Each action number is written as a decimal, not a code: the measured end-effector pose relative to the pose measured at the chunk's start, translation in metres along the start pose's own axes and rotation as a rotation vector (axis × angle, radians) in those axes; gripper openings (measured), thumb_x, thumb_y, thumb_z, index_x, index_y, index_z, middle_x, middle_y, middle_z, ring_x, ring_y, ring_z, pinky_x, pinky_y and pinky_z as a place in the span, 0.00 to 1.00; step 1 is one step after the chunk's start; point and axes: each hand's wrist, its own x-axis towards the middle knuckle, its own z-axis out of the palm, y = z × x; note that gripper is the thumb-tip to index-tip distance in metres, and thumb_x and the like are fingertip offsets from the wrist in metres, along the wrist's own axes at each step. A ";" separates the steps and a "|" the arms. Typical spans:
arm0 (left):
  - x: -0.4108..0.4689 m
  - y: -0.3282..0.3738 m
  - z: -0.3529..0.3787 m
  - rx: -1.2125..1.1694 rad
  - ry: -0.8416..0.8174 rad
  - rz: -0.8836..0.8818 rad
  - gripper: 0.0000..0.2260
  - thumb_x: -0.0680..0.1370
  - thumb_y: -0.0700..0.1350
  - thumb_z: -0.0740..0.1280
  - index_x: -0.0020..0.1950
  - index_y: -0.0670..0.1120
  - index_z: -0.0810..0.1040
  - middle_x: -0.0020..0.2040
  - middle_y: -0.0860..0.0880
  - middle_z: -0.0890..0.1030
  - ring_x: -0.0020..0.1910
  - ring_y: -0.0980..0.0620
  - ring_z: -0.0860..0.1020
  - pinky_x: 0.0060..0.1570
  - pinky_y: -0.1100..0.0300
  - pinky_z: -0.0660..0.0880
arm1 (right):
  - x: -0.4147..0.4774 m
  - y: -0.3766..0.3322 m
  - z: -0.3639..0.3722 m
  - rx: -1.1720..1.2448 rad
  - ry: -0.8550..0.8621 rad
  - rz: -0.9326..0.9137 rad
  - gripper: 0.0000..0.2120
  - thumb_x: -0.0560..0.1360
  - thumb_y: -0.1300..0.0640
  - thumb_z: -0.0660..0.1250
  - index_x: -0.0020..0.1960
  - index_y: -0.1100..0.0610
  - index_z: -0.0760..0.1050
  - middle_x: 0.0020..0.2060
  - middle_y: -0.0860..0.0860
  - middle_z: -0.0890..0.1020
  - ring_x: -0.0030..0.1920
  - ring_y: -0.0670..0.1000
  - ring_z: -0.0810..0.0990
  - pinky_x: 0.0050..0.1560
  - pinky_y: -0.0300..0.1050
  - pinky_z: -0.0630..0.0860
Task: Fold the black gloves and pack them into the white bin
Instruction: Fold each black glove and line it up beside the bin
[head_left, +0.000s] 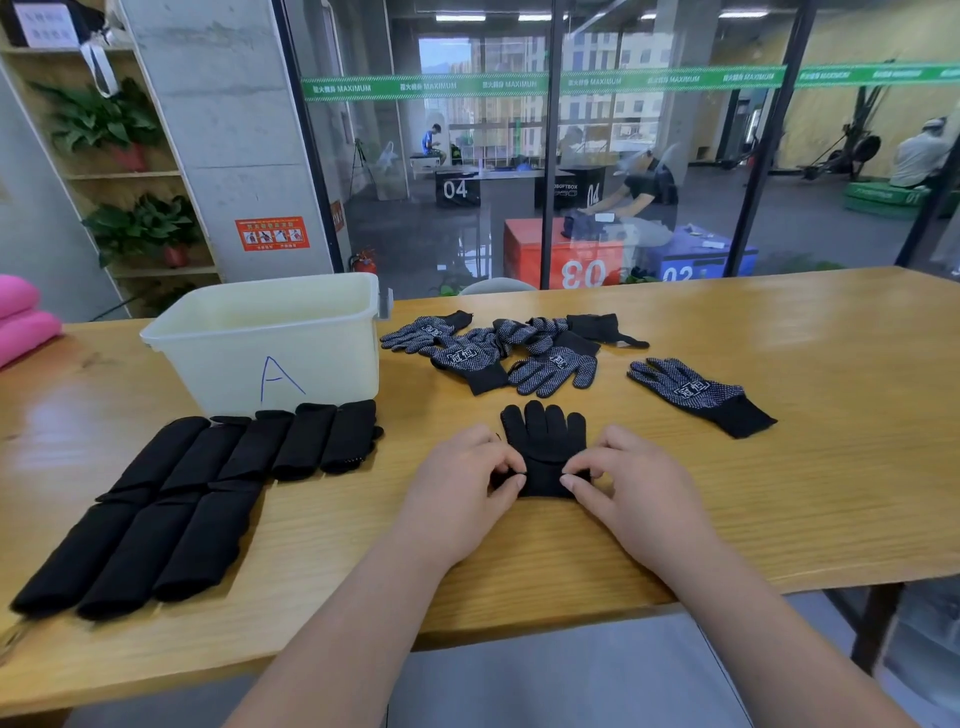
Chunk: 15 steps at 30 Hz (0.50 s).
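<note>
Black glove (545, 436) lies flat on the worktop (779, 493) near you, its fingers pointing far. Your left grip (462, 488) and right grip (628, 493) each pinch a side of its cuff end. White bin (234, 364) stands far left.

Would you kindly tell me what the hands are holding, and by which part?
The left hand and the right hand each pinch the plain black knitted glove at its cuff end, one on each side.

A wooden table (779, 493) is stretching before a glass partition (675, 135) bearing a green banner strip (519, 84). A concrete pillar (223, 130) is standing at the left beside a wooden shelf (124, 175) of potted plants (104, 122). Ceiling lights (460, 17) are glowing beyond.
</note>
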 end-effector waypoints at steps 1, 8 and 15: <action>0.000 -0.001 0.001 0.042 0.007 0.018 0.04 0.81 0.53 0.71 0.54 0.58 0.84 0.51 0.61 0.74 0.52 0.59 0.73 0.54 0.58 0.75 | 0.000 0.000 0.002 -0.047 0.013 -0.011 0.05 0.78 0.41 0.71 0.51 0.39 0.84 0.44 0.39 0.73 0.42 0.42 0.74 0.37 0.44 0.75; -0.002 0.004 0.003 0.201 0.039 0.101 0.12 0.77 0.60 0.67 0.56 0.57 0.83 0.61 0.64 0.78 0.65 0.59 0.69 0.65 0.57 0.68 | 0.001 0.001 0.003 -0.170 0.050 -0.129 0.12 0.78 0.39 0.68 0.52 0.44 0.86 0.55 0.34 0.80 0.56 0.47 0.73 0.51 0.49 0.76; -0.002 0.004 0.001 0.139 0.019 0.028 0.10 0.81 0.57 0.67 0.60 0.58 0.81 0.58 0.62 0.82 0.61 0.59 0.73 0.63 0.55 0.71 | 0.001 -0.004 -0.004 -0.089 -0.014 -0.064 0.14 0.73 0.40 0.66 0.57 0.41 0.80 0.48 0.35 0.81 0.56 0.46 0.74 0.54 0.49 0.77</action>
